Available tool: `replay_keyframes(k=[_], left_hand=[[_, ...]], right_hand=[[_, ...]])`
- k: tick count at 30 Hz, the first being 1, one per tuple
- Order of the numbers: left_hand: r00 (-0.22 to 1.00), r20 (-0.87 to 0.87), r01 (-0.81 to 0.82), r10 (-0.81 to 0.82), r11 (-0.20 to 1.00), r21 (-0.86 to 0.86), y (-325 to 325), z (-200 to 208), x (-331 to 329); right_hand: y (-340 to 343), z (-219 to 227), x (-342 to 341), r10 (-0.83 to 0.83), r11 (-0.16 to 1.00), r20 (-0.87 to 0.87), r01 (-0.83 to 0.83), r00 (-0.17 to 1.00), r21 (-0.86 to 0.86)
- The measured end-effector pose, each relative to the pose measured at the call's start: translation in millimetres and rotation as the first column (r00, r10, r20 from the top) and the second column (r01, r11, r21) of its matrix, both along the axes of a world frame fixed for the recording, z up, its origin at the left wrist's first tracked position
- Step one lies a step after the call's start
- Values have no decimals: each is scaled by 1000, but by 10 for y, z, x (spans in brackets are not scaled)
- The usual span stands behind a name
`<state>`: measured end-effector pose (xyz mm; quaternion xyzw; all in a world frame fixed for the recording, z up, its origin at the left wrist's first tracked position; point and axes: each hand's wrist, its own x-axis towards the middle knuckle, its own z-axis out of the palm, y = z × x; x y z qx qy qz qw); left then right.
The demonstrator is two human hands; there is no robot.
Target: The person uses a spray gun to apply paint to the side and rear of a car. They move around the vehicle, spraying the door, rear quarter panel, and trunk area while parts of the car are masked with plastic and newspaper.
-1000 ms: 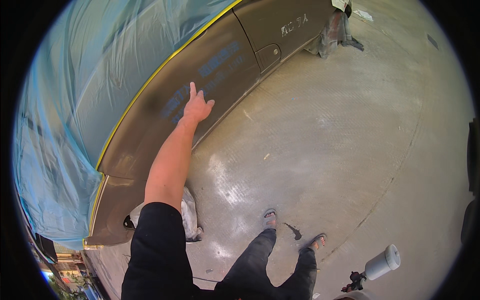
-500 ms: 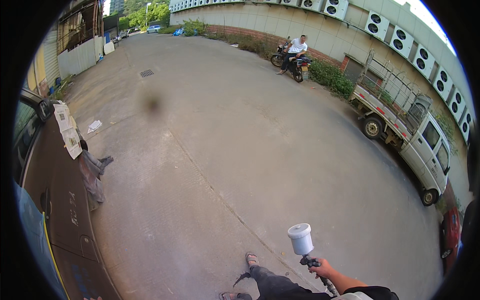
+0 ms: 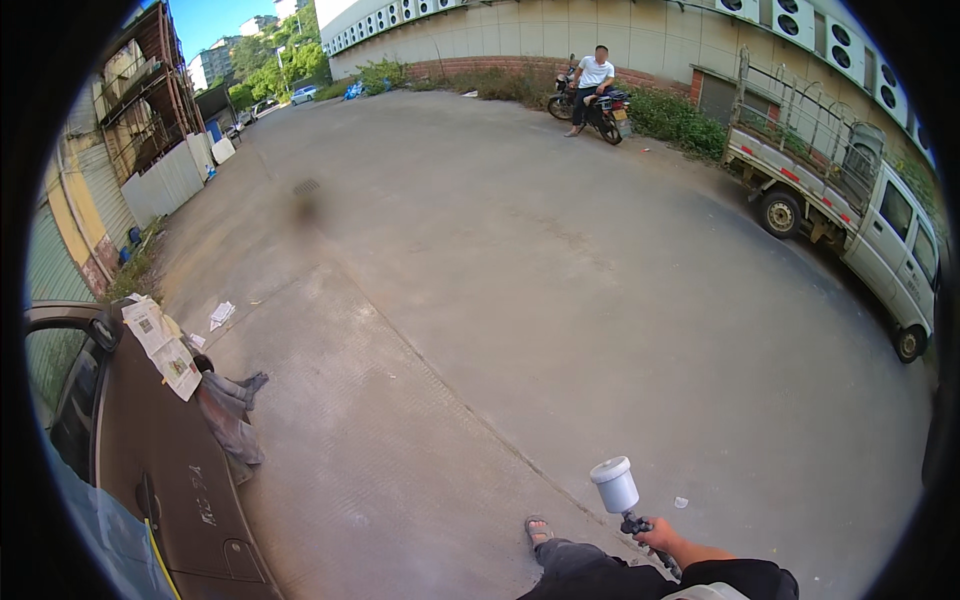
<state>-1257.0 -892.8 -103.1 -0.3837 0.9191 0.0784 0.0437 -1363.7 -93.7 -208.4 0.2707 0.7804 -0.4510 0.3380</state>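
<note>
My right hand is wrapped round the grip of a paint spray gun, held out low over the pavement at the right front. Its white cup stands on top, lid upward and slightly tilted. The hose end runs down behind my wrist. My left hand is outside the picture. On the left stands a brown car, its side matt, with pale marks on the door. Newspaper sheets are stuck over its front part, and a greyish cloth or sheet hangs over the front wheel area. Blue film with yellow tape covers the nearer part.
A person in a white top sits on a motorcycle at the far wall. A small white truck is parked on the right. Papers lie on the pavement beyond the car. A concrete seam crosses the ground.
The view has tilted up and swung a little left, so the car, truck and motorcycle sit differently in the picture. My right hand still grips the spray gun. One foot has left the view.
</note>
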Motion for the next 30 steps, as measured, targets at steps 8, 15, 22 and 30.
replay_keyframes(k=[8,15,22,30], left_hand=[[998,39,43,-57,953,298,679,-235,-1289],[984,175,-133,42,822,554,543,-998,-1876],[899,380,-433,217,560,706,764,-1441,-1419],[851,-101,-261,516,581,771,279,-1198,-2839]], right_hand=[[-581,151,-1614,77,992,-160,-91,984,-81],[-1328,182,-2611,18,992,-231,-46,973,-117],[-2094,312,-3236,-156,966,-289,85,944,-242],[-2555,511,-5547,-17,985,-380,-50,925,-166]])
